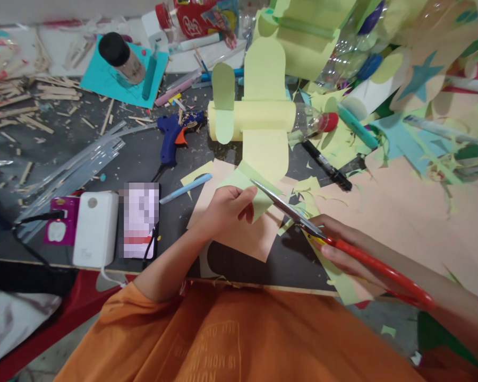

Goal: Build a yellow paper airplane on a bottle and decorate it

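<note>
Pinched in my left hand point(233, 209) is a piece of light green paper point(264, 200). My right hand point(338, 239) grips red-handled scissors point(366, 257), their metal blades pointing left at the paper's upper edge. Whether the blades are parted is hard to make out. Under the left hand lies a sheet of peach paper point(250, 241). Just beyond the hands rests an airplane shape of yellow paper point(265, 114), wrapped round a clear bottle with a red cap point(329, 122).
Left of my hands are a blue glue gun point(171, 135), a phone point(140, 220), a white power bank point(95, 228) and clear glue sticks point(83, 170). A black marker point(326, 165) lies to the right among paper scraps. Wooden sticks litter the far left.
</note>
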`<state>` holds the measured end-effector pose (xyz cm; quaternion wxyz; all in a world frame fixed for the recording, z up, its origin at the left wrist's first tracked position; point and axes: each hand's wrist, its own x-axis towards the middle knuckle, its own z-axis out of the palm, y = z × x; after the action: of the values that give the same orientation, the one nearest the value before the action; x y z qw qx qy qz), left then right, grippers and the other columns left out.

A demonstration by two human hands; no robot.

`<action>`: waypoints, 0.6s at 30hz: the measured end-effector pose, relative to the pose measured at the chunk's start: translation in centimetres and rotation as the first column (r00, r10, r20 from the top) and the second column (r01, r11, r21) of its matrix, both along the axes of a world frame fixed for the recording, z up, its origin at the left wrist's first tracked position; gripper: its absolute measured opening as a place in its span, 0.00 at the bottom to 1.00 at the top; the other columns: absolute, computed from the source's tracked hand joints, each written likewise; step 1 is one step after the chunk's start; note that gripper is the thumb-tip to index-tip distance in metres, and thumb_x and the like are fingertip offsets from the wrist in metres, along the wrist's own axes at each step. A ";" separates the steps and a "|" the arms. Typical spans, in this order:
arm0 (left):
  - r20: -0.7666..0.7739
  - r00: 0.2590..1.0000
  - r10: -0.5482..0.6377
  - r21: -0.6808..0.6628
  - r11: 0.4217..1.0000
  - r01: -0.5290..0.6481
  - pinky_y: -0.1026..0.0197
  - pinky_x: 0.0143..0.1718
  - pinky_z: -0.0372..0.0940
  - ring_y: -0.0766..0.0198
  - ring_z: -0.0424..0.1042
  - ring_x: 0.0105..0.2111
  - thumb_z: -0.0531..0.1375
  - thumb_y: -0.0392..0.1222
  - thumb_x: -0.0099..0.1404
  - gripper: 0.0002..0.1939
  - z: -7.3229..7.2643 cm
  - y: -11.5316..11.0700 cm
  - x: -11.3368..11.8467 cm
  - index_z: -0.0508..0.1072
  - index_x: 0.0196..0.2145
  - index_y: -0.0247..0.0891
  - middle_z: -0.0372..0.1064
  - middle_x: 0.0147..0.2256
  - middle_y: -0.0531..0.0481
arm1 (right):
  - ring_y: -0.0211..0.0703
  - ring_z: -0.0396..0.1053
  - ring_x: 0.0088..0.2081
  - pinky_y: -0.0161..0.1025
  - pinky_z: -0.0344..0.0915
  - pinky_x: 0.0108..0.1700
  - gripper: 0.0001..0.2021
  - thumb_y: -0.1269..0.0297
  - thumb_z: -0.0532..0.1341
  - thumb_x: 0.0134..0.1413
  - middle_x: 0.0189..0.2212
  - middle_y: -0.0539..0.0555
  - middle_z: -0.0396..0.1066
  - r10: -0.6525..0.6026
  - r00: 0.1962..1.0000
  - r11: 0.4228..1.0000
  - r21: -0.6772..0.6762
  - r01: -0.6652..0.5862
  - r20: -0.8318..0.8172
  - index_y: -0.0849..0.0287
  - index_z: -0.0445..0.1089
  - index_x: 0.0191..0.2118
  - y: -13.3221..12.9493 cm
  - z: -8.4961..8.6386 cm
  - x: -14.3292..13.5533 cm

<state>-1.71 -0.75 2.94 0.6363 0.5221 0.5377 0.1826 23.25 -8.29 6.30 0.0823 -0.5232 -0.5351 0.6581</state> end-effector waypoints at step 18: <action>0.179 0.970 0.165 -0.036 0.986 -0.162 0.64 0.26 0.64 0.69 0.64 0.16 0.62 0.60 0.56 0.27 -1.2 0.1 0.1 0.68 0.10 0.40 0.63 0.11 0.51 | 0.36 0.54 0.26 0.36 0.55 0.26 0.19 0.39 0.58 0.63 0.26 0.47 0.56 -0.030 0.999 1.000 -0.001 0.030 -0.018 0.52 0.64 0.40 -0.6 -0.3 0.0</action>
<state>-1.62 -0.61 1.76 0.6711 0.4504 0.5205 0.2755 23.22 -8.94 5.96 0.0968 -0.5253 -0.5260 0.6619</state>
